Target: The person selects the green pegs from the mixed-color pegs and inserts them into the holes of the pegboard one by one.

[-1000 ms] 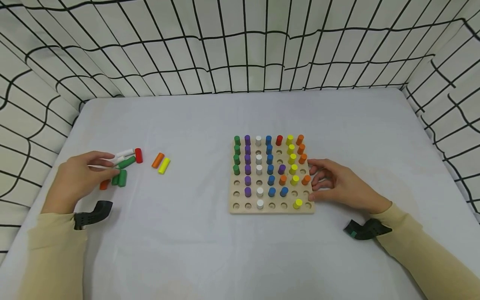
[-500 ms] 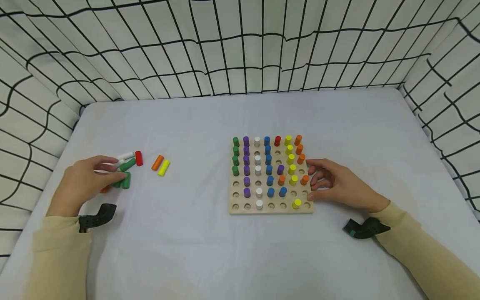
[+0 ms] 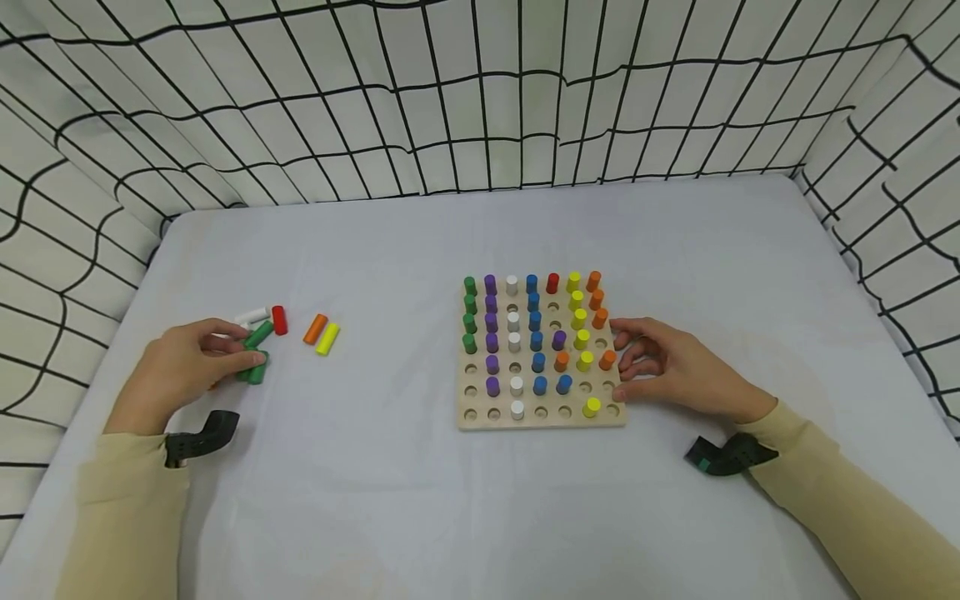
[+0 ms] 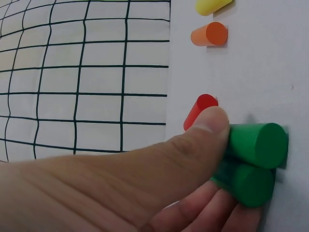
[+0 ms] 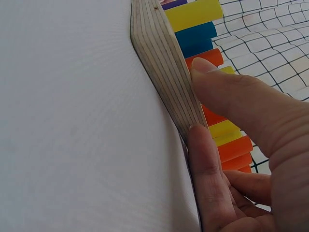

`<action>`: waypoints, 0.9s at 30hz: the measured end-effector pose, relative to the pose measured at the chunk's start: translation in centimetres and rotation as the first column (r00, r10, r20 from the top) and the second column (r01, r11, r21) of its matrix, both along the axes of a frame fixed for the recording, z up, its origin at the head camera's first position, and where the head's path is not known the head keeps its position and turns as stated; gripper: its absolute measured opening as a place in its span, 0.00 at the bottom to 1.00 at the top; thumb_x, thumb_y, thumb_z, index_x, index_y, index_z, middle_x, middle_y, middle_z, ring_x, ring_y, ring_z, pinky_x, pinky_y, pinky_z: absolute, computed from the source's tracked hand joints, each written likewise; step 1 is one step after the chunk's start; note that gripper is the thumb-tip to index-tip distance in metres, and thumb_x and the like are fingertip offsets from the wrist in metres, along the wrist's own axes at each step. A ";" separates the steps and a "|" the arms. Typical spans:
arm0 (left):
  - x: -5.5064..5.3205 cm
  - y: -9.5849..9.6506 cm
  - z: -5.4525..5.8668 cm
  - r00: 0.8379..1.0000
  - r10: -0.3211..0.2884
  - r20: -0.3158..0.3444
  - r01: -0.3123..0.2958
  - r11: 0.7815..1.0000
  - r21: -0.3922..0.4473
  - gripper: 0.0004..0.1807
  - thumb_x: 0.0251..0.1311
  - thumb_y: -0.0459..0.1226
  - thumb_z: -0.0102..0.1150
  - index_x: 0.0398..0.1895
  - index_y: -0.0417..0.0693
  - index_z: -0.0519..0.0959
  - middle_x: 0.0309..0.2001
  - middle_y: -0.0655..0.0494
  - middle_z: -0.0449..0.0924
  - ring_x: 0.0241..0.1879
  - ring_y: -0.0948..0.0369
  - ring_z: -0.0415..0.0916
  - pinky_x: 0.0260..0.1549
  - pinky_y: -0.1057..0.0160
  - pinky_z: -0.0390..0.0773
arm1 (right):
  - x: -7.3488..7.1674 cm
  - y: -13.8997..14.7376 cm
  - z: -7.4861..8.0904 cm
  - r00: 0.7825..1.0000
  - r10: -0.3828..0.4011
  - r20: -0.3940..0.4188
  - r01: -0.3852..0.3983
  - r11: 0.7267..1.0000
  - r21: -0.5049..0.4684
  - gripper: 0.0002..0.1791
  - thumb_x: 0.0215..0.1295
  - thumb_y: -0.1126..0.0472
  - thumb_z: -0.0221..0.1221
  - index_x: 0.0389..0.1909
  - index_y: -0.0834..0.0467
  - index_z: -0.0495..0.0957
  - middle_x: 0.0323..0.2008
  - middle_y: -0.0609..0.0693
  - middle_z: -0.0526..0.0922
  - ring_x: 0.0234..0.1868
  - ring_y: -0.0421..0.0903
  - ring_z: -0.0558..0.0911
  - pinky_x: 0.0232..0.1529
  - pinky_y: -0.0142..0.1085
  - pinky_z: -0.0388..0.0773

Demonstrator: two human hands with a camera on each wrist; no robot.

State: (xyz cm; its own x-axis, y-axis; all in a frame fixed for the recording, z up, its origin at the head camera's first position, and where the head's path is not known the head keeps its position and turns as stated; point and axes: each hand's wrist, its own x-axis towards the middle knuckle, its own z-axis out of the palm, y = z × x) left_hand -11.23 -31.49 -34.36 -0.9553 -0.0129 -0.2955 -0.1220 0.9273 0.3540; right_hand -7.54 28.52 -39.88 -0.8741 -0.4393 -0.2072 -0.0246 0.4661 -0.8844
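Observation:
My left hand (image 3: 183, 367) is low over the left side of the table, curved around loose green pegs. In the left wrist view, two green pegs (image 4: 258, 145) lie between thumb and fingers, the thumb tip against the upper one. Another green peg (image 3: 258, 334) lies by the index fingertip. A wooden pegboard (image 3: 542, 427) stands right of centre with coloured pegs in columns: green, purple, white, blue, yellow and orange, plus some mixed ones. My right hand (image 3: 671, 371) holds the pegboard's right edge, thumb at the top edge and a fingertip on the side.
A red peg (image 3: 280, 320) and a white peg (image 3: 253, 316) lie just beyond the left hand. An orange peg (image 3: 315, 328) and a yellow peg (image 3: 327, 338) lie to its right. White cloth (image 3: 360, 500) covers the table, and black wire mesh (image 3: 450, 108) surrounds its back and sides.
My left hand has moved a little to the right, shifting the green pegs with it. The right hand stays at the pegboard. The head view has shifted slightly.

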 end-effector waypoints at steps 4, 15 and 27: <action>-0.1 0.2 0.0 1.000 -0.001 0.014 0.001 1.000 0.002 0.37 0.65 0.56 0.67 0.65 0.39 0.73 0.53 0.34 0.83 0.45 0.48 0.79 0.33 0.67 0.73 | -0.1 0.0 0.0 1.000 -0.001 0.003 0.001 1.000 -0.001 0.51 0.55 0.56 0.78 0.76 0.61 0.60 0.56 0.55 0.75 0.46 0.40 0.84 0.51 0.23 0.84; 0.0 0.2 0.1 0.999 0.025 0.040 -0.024 1.000 -0.008 0.42 0.64 0.60 0.66 0.69 0.39 0.71 0.58 0.29 0.80 0.51 0.41 0.78 0.39 0.53 0.78 | -0.1 0.0 -0.1 1.000 -0.006 0.011 0.006 1.000 -0.010 0.51 0.55 0.56 0.78 0.76 0.61 0.60 0.56 0.55 0.75 0.46 0.40 0.85 0.51 0.23 0.84; 0.2 -0.1 0.5 0.999 0.025 0.029 -0.024 0.999 -0.030 0.42 0.64 0.64 0.62 0.69 0.42 0.72 0.59 0.28 0.80 0.49 0.43 0.80 0.33 0.65 0.73 | -0.1 0.0 -0.2 1.000 -0.012 0.013 0.012 1.000 -0.010 0.51 0.55 0.55 0.78 0.76 0.59 0.61 0.55 0.54 0.75 0.46 0.41 0.85 0.52 0.23 0.84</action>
